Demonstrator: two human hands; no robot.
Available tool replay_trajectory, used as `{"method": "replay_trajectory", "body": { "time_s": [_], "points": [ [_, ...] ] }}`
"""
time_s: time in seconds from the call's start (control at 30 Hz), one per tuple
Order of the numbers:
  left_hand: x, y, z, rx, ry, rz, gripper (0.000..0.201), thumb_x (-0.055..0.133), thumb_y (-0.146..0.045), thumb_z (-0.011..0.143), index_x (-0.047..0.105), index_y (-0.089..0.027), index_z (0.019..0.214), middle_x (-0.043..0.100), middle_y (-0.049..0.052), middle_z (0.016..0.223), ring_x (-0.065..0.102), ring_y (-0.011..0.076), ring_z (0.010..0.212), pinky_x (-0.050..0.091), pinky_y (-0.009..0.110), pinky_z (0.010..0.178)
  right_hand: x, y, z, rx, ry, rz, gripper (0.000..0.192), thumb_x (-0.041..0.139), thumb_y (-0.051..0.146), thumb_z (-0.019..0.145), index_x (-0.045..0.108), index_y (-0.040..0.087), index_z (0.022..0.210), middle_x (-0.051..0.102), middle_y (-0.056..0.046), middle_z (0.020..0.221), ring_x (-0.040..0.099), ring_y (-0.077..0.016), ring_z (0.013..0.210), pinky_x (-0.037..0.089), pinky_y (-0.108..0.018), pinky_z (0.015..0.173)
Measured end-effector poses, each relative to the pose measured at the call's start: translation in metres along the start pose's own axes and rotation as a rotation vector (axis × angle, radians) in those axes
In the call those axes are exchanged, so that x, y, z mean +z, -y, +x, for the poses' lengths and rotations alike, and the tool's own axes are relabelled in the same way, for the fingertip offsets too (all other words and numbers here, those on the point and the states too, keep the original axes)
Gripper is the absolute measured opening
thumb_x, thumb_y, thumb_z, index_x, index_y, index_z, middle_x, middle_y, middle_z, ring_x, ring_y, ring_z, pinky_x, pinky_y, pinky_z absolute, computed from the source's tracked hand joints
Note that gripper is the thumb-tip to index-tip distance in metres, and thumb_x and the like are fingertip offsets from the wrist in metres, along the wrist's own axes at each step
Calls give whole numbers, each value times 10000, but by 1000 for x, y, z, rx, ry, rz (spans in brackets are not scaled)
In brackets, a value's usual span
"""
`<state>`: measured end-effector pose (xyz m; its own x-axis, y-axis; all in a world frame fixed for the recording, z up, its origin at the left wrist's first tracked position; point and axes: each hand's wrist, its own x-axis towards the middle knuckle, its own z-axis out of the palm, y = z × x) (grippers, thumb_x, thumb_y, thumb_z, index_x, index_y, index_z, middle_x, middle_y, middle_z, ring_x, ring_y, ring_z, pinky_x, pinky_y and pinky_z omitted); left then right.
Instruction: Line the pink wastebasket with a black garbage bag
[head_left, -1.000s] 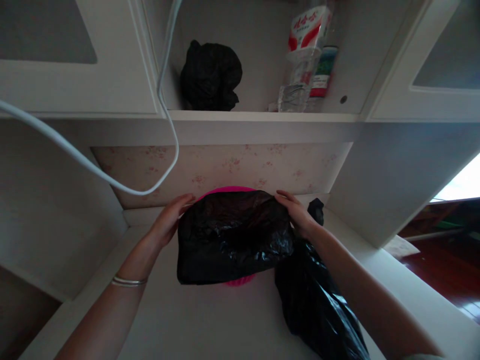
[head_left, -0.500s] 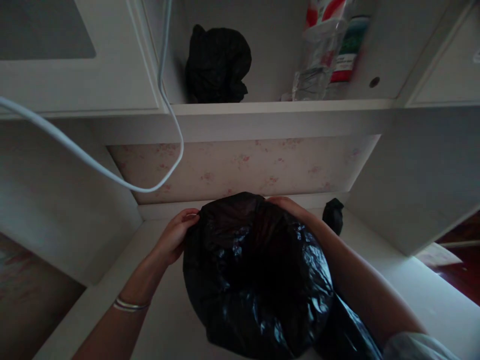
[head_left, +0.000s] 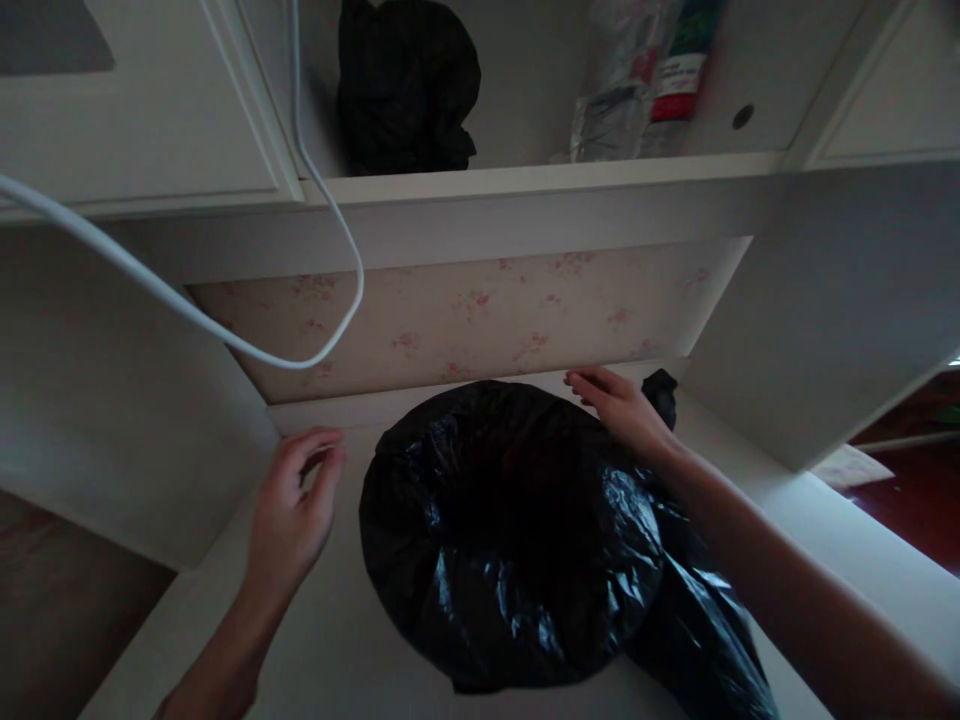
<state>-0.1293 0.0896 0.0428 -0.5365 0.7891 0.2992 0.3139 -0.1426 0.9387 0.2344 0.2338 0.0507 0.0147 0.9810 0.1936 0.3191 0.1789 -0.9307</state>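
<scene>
A round bin lined with a shiny black plastic bag (head_left: 525,640) stands on the white desktop (head_left: 337,620), its dark mouth facing me. The bag is folded over the rim, so the bin itself is hidden. My left hand (head_left: 296,500) hovers to the left of it, apart from the bag, thumb and fingers curved with a gap between them. Just past the upper right rim is my right hand (head_left: 619,400), empty, with its fingers loosely stretched toward the left. Beneath my right forearm another part of black plastic (head_left: 712,630) trails down to the right.
A white cable (head_left: 180,310) loops in from the left in front of the shelf. On the shelf (head_left: 525,180) above sit a bunched black bag (head_left: 409,90) and clear plastic bottles (head_left: 611,120). A small black bundle (head_left: 660,395) lies behind my right hand. Side panels (head_left: 840,320) flank the desktop.
Both hands have let go of the bag's rim. My left hand moved left and down, and my right hand drew away to the right. The view tilted slightly downward.
</scene>
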Motion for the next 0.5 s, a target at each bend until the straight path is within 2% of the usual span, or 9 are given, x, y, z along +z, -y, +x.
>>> {"method": "replay_trajectory", "body": {
  "time_s": [0.03, 0.07, 0.1, 0.17, 0.2, 0.27, 0.33, 0.43, 0.5],
  "points": [
    [-6, -14, -12, 218, 55, 121, 176, 787, -443, 841, 801, -353, 992, 729, 43, 1208, 614, 336, 1279, 416, 435, 1197, -8, 12, -18, -36, -26, -20, 372, 683, 541, 906, 771, 233, 1094, 761, -102, 1153, 685, -330, 1140, 484, -544, 1121],
    [-10, -27, -25, 380, 190, 223, 200, 739, -438, 898, 822, -400, 1076, 756, 37, 1222, 660, 339, 1231, 472, 451, 1154, -15, 26, -39, -113, -27, -44, 376, 677, 562, 927, 775, 262, 1131, 761, -85, 1171, 692, -310, 1135, 502, -502, 1111],
    [-11, -38, -38, 527, 374, 293, 309, 738, -436, 907, 799, -451, 1210, 767, 19, 1276, 693, 336, 1204, 523, 441, 1106, -20, 40, -62, -286, 25, -116, 371, 665, 563, 950, 780, 280, 1162, 767, -84, 1169, 712, -300, 1099, 540, -470, 1063],
    [-5, -55, -60, 711, 698, 371, 642, 860, -539, 794, 692, -464, 1409, 750, 31, 1365, 718, 372, 1203, 565, 460, 1076, -22, 65, -106, -540, 302, -272, 400, 687, 512, 971, 755, 317, 1313, 741, -72, 1324, 710, -296, 1196, 567, -411, 1050],
    [2, -60, -68, 753, 812, 404, 761, 895, -583, 739, 662, -440, 1449, 744, 54, 1374, 728, 391, 1193, 574, 481, 1069, -19, 74, -124, -632, 447, -362, 572, 749, 546, 925, 690, 300, 1438, 708, -81, 1403, 688, -314, 1265, 552, -409, 1100],
    [18, -67, -74, 753, 943, 480, 777, 901, -628, 708, 707, -368, 1414, 766, 116, 1314, 742, 426, 1163, 567, 538, 1078, -8, 82, -146, -706, 680, -525, 955, 851, 587, 820, 489, 221, 1624, 598, -129, 1541, 623, -361, 1372, 521, -442, 1166],
    [33, -71, -72, 697, 1046, 584, 597, 875, -592, 769, 793, -297, 1281, 797, 160, 1212, 752, 442, 1127, 563, 578, 1067, 6, 81, -150, -724, 843, -682, 1132, 884, 566, 786, 353, 111, 1677, 510, -221, 1594, 580, -412, 1411, 497, -501, 1184],
    [43, -79, -63, 612, 1279, 782, 343, 799, -458, 880, 812, -218, 1124, 817, 162, 1087, 774, 435, 1030, 619, 569, 908, 21, 81, -136, -661, 1063, -861, 931, 798, 514, 857, 484, 33, 1590, 667, -289, 1387, 717, -430, 1188, 594, -512, 982],
    [43, -85, -57, 587, 1393, 894, 232, 727, -341, 918, 792, -206, 1095, 824, 131, 1045, 788, 409, 966, 628, 502, 774, 26, 86, -124, -582, 1190, -909, 693, 753, 472, 864, 665, 61, 1414, 789, -222, 1074, 784, -365, 869, 610, -428, 741]
  ]
}}
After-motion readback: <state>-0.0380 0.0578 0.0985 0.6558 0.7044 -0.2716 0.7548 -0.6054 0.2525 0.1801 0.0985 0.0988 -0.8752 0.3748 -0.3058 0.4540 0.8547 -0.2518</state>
